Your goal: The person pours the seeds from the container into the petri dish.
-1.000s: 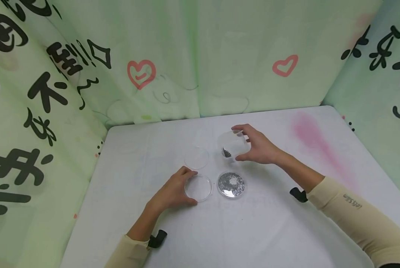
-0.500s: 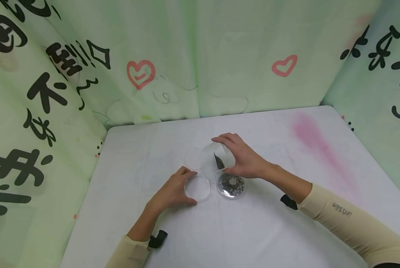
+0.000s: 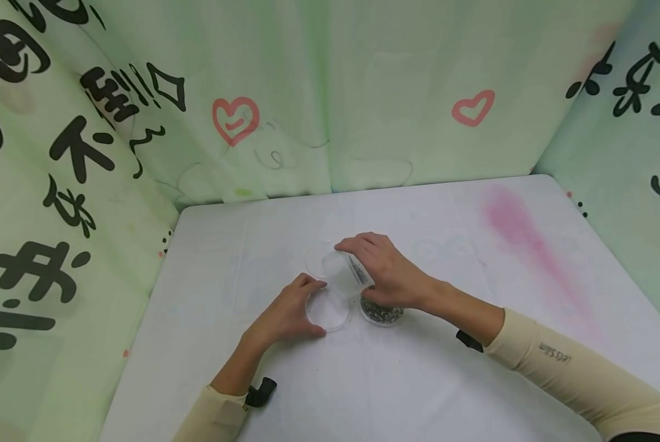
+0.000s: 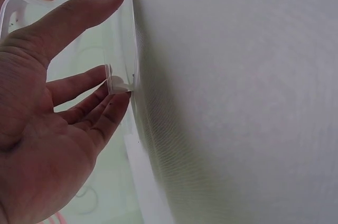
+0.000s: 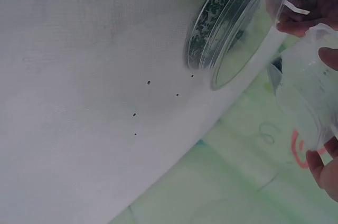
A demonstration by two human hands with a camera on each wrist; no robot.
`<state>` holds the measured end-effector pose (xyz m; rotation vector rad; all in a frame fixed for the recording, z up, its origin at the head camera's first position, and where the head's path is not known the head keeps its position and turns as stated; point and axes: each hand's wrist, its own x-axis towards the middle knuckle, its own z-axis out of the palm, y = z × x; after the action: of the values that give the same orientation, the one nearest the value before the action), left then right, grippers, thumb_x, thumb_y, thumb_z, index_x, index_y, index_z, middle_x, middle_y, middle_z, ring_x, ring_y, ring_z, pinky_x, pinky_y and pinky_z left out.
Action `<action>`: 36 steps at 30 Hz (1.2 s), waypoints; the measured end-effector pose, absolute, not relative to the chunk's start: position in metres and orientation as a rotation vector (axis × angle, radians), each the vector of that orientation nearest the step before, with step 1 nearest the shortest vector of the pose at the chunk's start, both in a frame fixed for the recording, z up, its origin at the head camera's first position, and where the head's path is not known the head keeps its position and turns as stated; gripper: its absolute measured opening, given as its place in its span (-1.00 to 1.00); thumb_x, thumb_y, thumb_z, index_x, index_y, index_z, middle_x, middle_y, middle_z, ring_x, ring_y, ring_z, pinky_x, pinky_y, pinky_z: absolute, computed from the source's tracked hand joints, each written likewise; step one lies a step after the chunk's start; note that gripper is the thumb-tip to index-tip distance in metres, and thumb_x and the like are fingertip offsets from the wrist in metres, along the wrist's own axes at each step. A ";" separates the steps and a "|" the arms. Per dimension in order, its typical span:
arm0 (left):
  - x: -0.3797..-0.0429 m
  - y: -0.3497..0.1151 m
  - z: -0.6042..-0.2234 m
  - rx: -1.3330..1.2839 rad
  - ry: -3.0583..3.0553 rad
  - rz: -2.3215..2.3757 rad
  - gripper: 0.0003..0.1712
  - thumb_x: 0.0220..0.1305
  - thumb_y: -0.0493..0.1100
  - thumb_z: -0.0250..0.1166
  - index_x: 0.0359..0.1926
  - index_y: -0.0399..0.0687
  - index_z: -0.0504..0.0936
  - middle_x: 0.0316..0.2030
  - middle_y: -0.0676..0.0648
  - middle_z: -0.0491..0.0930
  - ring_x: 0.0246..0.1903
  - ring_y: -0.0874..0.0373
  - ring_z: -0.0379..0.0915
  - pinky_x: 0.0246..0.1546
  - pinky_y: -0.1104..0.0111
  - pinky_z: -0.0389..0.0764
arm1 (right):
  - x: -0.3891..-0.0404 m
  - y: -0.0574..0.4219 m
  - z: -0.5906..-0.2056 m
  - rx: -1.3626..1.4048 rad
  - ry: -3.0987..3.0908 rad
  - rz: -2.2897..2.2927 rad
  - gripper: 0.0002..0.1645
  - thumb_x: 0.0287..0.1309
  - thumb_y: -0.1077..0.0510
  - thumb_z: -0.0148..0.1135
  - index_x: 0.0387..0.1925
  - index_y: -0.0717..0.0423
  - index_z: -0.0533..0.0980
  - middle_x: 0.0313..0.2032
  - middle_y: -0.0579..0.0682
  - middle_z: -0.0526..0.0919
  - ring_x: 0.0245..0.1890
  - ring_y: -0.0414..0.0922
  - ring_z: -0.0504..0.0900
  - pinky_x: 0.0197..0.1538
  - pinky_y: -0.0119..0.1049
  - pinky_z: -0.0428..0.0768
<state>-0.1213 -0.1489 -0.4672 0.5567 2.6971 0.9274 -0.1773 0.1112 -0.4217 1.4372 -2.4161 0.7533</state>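
My left hand (image 3: 291, 313) holds a clear petri dish (image 3: 347, 316) on the table, thumb at the near rim and fingers at the far rim. In the left wrist view its low wall (image 4: 120, 85) meets the fingertips. My right hand (image 3: 387, 273) grips a clear plastic tub (image 5: 303, 94), tilted to the left above that dish. Dark bits (image 3: 357, 270) lie along the tub's side. Just right of the held dish sits a second petri dish (image 3: 382, 314) containing dark and silvery bits, partly hidden under my right hand.
A thin clear round lid (image 3: 312, 258) lies behind the held dish, partly covered by the tub. Several dark specks (image 5: 149, 82) are scattered on the white tablecloth (image 3: 446, 380). A green curtain (image 3: 390, 141) hangs along the table's far edge.
My right hand has carried the tub left and nearer, tipping it from beyond the filled dish to over the held dish. My left hand has stayed on its dish.
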 end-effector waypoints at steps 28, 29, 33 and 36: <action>-0.121 -0.148 -0.468 0.553 2.709 0.924 -0.01 -0.16 -0.13 0.76 0.34 -0.19 0.53 0.17 -0.14 0.51 0.15 -0.05 0.51 0.23 0.07 0.59 | -0.166 0.097 -0.420 1.512 -2.121 0.374 -0.02 -0.33 0.53 0.24 0.32 0.10 0.49 0.22 -0.03 0.62 0.20 -0.02 0.55 0.32 -0.03 0.45; -0.121 -0.148 -0.468 0.549 2.709 0.922 -0.01 -0.16 -0.13 0.76 0.34 -0.19 0.53 0.17 -0.14 0.51 0.15 -0.05 0.51 0.23 0.07 0.59 | -0.166 0.096 -0.420 1.512 -2.113 0.369 -0.03 -0.32 0.53 0.22 0.32 0.09 0.49 0.22 -0.03 0.62 0.20 -0.02 0.55 0.32 -0.03 0.45; -0.120 -0.147 -0.468 0.531 2.711 0.917 0.00 -0.15 -0.13 0.76 0.35 -0.17 0.53 0.19 -0.13 0.51 0.17 -0.05 0.50 0.25 0.07 0.59 | -0.165 0.096 -0.419 1.515 -2.077 0.349 -0.06 -0.26 0.55 0.19 0.31 0.08 0.50 0.22 -0.03 0.64 0.20 -0.03 0.57 0.33 -0.04 0.45; -0.120 -0.147 -0.468 0.520 2.714 0.918 0.00 -0.15 -0.12 0.76 0.36 -0.16 0.52 0.22 -0.12 0.51 0.20 -0.06 0.50 0.26 0.06 0.59 | -0.164 0.096 -0.419 1.513 -2.055 0.334 -0.10 -0.19 0.55 0.19 0.31 0.06 0.51 0.23 -0.03 0.65 0.20 -0.04 0.59 0.34 -0.05 0.45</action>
<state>-0.1198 -0.1467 -0.4679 0.5204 2.7144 0.9179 -0.1640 0.0962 -0.4190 1.5134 -2.0554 0.3339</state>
